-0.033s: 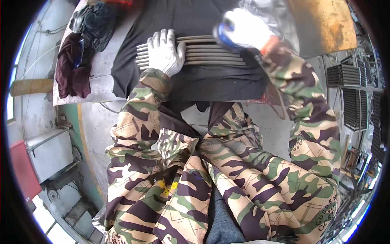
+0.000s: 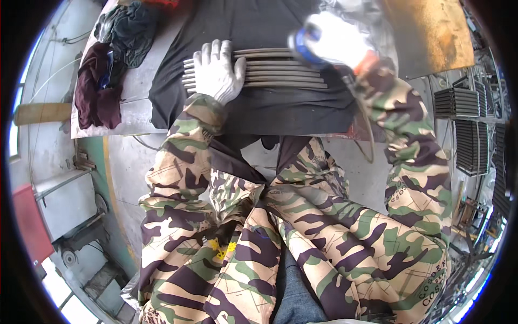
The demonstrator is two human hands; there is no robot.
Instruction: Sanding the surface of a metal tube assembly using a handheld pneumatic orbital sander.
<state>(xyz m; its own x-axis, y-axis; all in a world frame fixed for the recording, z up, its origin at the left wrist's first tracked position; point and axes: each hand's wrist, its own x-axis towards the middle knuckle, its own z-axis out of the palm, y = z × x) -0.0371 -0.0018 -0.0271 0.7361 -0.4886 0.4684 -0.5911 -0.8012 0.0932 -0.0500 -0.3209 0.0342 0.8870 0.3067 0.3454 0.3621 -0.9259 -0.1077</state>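
Observation:
Several thin grey metal rods (image 2: 286, 78) lie side by side across a black cloth (image 2: 259, 110) on the table. My left hand (image 2: 218, 70), in a white glove, rests flat on the rods toward their left ends, fingers spread. Over their right part, my white-gloved right hand (image 2: 337, 40) is wrapped round a round blue tool (image 2: 306, 47). Motion blurs this hand and the tool, and the tool's exact kind does not show. A thin hose (image 2: 369, 140) hangs below the right wrist and seems to lead to the tool. Whether the tool touches the rods is unclear.
Dark crumpled rags (image 2: 127, 32) and a maroon cloth (image 2: 97, 89) lie at the table's left. A brown-stained board (image 2: 431, 32) and clear plastic sheeting (image 2: 377, 16) are at the far right. Racks of dark bars (image 2: 458, 102) stand beyond the table on the right.
My right hand and the blue tool have shifted slightly to the right, and more of the hose shows. The left hand has hardly moved on the rods.

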